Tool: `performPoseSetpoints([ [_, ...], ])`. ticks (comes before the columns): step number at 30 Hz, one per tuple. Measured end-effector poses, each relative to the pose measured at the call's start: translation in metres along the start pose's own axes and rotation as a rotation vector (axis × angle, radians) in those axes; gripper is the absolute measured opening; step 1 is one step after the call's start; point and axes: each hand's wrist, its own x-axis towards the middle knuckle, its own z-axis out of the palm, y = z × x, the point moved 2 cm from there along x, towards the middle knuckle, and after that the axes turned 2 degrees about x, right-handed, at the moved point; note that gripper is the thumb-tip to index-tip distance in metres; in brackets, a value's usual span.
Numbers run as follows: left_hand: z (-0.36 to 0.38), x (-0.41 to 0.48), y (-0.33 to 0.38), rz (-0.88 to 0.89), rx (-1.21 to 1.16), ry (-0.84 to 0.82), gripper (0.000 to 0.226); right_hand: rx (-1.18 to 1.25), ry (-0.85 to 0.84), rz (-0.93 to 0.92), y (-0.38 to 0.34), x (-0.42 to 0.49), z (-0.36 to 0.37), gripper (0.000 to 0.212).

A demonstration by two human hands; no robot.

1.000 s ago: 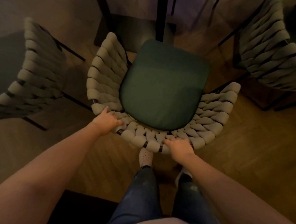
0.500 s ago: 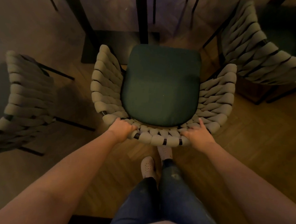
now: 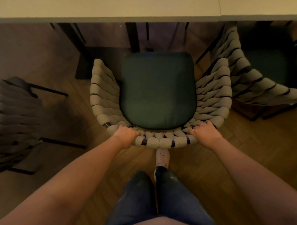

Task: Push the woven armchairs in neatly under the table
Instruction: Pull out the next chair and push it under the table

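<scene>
We look straight down at a woven armchair (image 3: 162, 142) on a wooden floor (image 3: 244, 149), facing a pale table (image 3: 114, 5) whose edge runs across the top of the view. Our hands are apart, one at each end of the curved backrest. The left hand (image 3: 126, 136) curls its fingers over the rope-wrapped rim at the back left, and the right hand (image 3: 205, 132) grips the rim at the back right the same way. Holding both corners likely lets us steer the chair straight and stops it swinging sideways. The dark green seat cushion (image 3: 157, 90) shows in full on our side of the table's edge, its front near a dark table leg (image 3: 132, 36). From this we judge the chair is lined up but not yet tucked under. Two more chairs flank it. The left armchair (image 3: 13, 116) stands well apart and turned at an angle. The right armchair (image 3: 243, 78) sits askew just beside our chair's right arm, and we cannot tell whether they touch. Both look in need of pushing in too. Below we see our legs in blue jeans (image 3: 158, 197), with one pale shoe (image 3: 162, 157) just behind the backrest, seemingly set for a forward push.
</scene>
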Motion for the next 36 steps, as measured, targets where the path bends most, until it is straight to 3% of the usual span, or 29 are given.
performPoseSetpoints([
  [13,-0.053,0.017,0.004,0.043,-0.002,0.002,0.041,0.045,0.033,0.039,0.045,0.006,-0.024,0.045],
  [23,-0.065,0.025,-0.043,0.048,0.092,0.006,0.042,0.18,0.054,0.082,0.016,0.027,-0.027,0.045],
  [30,-0.083,0.055,-0.067,0.019,0.057,0.002,0.05,0.127,0.038,0.103,0.033,0.061,-0.051,0.053],
  [36,-0.093,0.071,-0.067,0.012,0.038,0.03,0.051,0.009,0.027,0.017,0.063,0.077,-0.062,0.055],
])
